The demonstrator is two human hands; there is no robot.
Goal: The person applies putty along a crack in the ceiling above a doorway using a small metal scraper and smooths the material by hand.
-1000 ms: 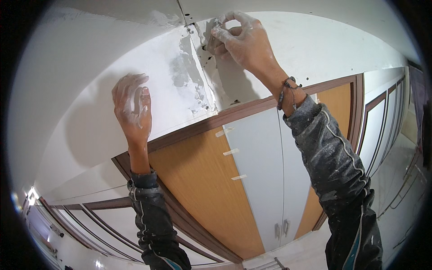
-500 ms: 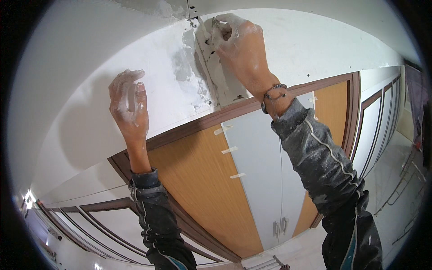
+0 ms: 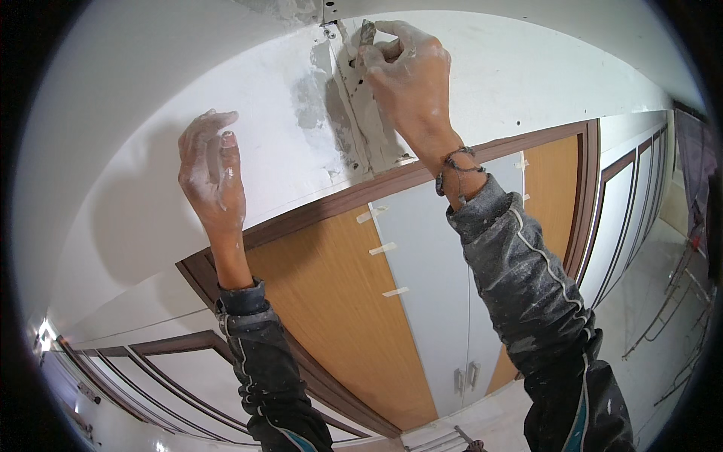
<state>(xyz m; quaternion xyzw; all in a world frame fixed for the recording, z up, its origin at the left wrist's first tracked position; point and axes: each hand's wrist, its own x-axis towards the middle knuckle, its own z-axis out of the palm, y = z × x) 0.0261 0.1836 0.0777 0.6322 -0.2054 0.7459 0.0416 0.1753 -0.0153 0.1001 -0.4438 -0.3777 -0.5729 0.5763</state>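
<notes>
A small dark grey flat piece [image 3: 367,33] with rough edges, its exact kind unclear, is pinched between the thumb and fingertips of my right hand [image 3: 407,64]. It stands against the upper part of a rough seam [image 3: 352,105] in the white wall panel, where grey filler patches [image 3: 310,102] and small dark holes show. White dust coats both hands. To the left, my left hand [image 3: 213,166] is raised before the white panel [image 3: 263,143], its fingers loosely curved, thumb apart, with nothing in them.
Below the panel runs a brown wooden frame [image 3: 331,205] around wood-coloured boards [image 3: 324,286] and pale grey cabinet doors [image 3: 422,264] with tape strips. A metal bracket [image 3: 330,13] sits at the seam's top. Thin metal rods [image 3: 659,309] show at lower right.
My right hand has shifted slightly right and down, and more of the grey piece shows above its fingertips. My left hand has hardly moved.
</notes>
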